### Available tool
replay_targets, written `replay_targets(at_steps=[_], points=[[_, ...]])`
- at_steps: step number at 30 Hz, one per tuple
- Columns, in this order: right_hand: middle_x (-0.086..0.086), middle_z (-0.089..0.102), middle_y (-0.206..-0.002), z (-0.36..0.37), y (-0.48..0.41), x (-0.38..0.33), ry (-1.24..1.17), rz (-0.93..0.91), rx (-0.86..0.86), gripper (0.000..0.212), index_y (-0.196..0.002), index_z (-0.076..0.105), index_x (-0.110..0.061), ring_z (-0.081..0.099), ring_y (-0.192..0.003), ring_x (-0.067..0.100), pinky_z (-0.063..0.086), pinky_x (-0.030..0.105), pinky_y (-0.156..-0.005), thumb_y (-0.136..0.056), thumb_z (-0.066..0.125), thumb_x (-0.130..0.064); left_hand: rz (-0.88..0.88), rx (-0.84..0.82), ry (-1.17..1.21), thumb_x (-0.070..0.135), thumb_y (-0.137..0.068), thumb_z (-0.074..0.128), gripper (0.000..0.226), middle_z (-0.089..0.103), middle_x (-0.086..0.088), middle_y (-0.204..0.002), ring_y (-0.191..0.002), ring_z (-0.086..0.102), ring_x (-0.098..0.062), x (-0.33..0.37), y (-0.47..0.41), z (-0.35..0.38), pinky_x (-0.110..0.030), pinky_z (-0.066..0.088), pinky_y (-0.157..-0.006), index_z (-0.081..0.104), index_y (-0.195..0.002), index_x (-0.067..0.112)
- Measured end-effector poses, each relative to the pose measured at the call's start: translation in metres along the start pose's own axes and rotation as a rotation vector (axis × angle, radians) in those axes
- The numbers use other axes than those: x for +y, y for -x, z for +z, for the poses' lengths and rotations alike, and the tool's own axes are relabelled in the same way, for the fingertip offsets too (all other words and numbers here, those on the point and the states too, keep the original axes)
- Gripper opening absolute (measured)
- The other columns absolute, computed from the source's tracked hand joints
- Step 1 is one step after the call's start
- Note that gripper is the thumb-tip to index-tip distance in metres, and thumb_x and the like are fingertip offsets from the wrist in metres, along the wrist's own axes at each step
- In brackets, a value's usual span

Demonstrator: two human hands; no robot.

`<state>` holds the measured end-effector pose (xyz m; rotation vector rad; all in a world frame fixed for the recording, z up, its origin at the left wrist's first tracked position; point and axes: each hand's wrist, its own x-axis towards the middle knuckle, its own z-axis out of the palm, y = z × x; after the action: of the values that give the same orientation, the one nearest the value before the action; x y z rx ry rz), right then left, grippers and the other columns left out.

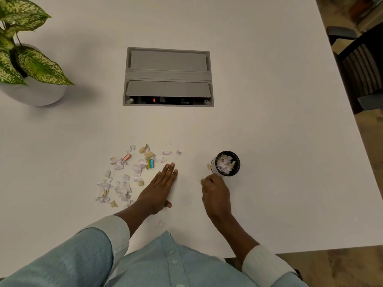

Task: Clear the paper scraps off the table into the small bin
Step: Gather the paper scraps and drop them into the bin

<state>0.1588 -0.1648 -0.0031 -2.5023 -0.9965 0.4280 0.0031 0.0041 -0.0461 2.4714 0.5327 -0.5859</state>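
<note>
One head-worn wide-angle view looks steeply down and forward over the white worktop [259, 100], close above it; a potted plant [27, 59] sits at ten o'clock, a chair [360, 73] at two.

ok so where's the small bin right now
In the head view the small bin stands upright on the white table, right of the paper scraps and just beyond the right hand, already partly filled with scraps.

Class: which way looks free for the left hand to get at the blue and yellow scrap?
Probably yes, straight ahead: the left hand lies flat, with bare table between its fingertips and the blue and yellow scrap.
</note>
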Motion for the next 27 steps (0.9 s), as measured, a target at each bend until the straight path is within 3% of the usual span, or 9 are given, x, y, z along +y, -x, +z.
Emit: replay_targets(at_steps=[2, 4, 10, 16, 19, 22, 24, 27], points=[[-0.008, 0.059, -0.093, -0.024, -0.008, -0.003, -0.11, 0.013, 0.149, 0.004, -0.092, 0.069, -0.008, 0.053, -0.083, 0.001, 0.042, 0.014, -0.077, -0.094, 0.066, -0.006, 0.001, 0.001, 0.0, 0.032, -0.085, 0.082, 0.128, -0.04, -0.002, -0.165, -0.152, -0.037, -0.019, -0.001, 0.0, 0.0, -0.034, -0.009, -0.127, -0.02, -0.161, 0.016], [-0.001, 0.065, -0.092, -0.047, -0.018, -0.003, -0.12, 0.013, 0.267, 0.003, -0.088, 0.074, -0.008, 0.061, -0.082, 0.009, 0.043, 0.014, -0.077, -0.09, 0.072, -0.007, 0.005, -0.001, -0.004, 0.032, -0.085, 0.081, 0.128, -0.039, -0.003, -0.165, -0.152, -0.036, -0.02, -0.001, -0.001, 0.0, -0.034, -0.008, -0.127, -0.02, -0.161, 0.015], [-0.003, 0.068, -0.094, -0.075, -0.044, 0.016, -0.147, 0.13, 0.319, 0.013, -0.086, 0.077, -0.02, 0.066, -0.075, 0.015, 0.049, 0.023, -0.068, -0.085, 0.074, -0.006, 0.0, -0.004, -0.024, 0.032, -0.086, 0.082, 0.128, -0.039, -0.004, -0.165, -0.152, -0.035, -0.021, -0.001, -0.001, 0.001, -0.035, -0.008, -0.128, -0.021, -0.161, 0.015], [-0.006, 0.074, -0.103, -0.072, -0.05, 0.019, -0.123, 0.166, 0.281, 0.017, -0.096, 0.076, -0.021, 0.07, -0.084, 0.018, 0.058, 0.038, -0.073, -0.085, 0.073, -0.009, -0.003, -0.005, -0.029, 0.032, -0.086, 0.081, 0.129, -0.04, -0.005, -0.164, -0.152, -0.035, -0.023, 0.0, -0.001, 0.002, -0.037, -0.008, -0.128, -0.022, -0.161, 0.015], [-0.008, 0.072, -0.104, -0.068, -0.045, 0.012, -0.137, 0.156, 0.263, 0.016, -0.094, 0.075, -0.023, 0.069, -0.086, 0.017, 0.057, 0.035, -0.073, -0.086, 0.073, -0.01, -0.003, -0.004, -0.025, 0.031, -0.086, 0.081, 0.129, -0.04, -0.005, -0.164, -0.152, -0.036, -0.022, -0.001, -0.001, 0.002, -0.037, -0.008, -0.128, -0.023, -0.16, 0.015], [-0.005, 0.069, -0.103, -0.053, -0.033, -0.001, -0.132, 0.031, 0.215, 0.01, -0.093, 0.075, -0.017, 0.068, -0.089, 0.017, 0.057, 0.03, -0.073, -0.087, 0.073, -0.01, 0.0, -0.006, -0.022, 0.032, -0.086, 0.081, 0.128, -0.04, -0.004, -0.164, -0.152, -0.036, -0.022, -0.002, -0.001, 0.003, -0.037, -0.007, -0.128, -0.022, -0.161, 0.016], [-0.001, 0.069, -0.109, -0.037, -0.024, -0.009, -0.061, -0.028, 0.107, 0.011, -0.098, 0.076, -0.014, 0.066, -0.099, 0.018, 0.058, 0.033, -0.078, -0.089, 0.07, -0.01, -0.003, -0.011, -0.021, 0.033, -0.086, 0.081, 0.128, -0.04, -0.004, -0.164, -0.152, -0.036, -0.022, -0.002, -0.002, 0.003, -0.037, -0.008, -0.127, -0.022, -0.161, 0.016], [0.009, 0.06, -0.137, -0.011, -0.016, -0.014, 0.114, -0.049, -0.135, 0.028, -0.12, 0.071, -0.009, 0.053, -0.131, 0.025, 0.058, 0.045, -0.088, -0.093, 0.064, -0.013, -0.005, -0.018, -0.021, 0.033, -0.088, 0.079, 0.128, -0.041, -0.004, -0.164, -0.151, -0.037, -0.022, -0.002, -0.002, 0.002, -0.037, -0.009, -0.127, -0.024, -0.16, 0.016]])
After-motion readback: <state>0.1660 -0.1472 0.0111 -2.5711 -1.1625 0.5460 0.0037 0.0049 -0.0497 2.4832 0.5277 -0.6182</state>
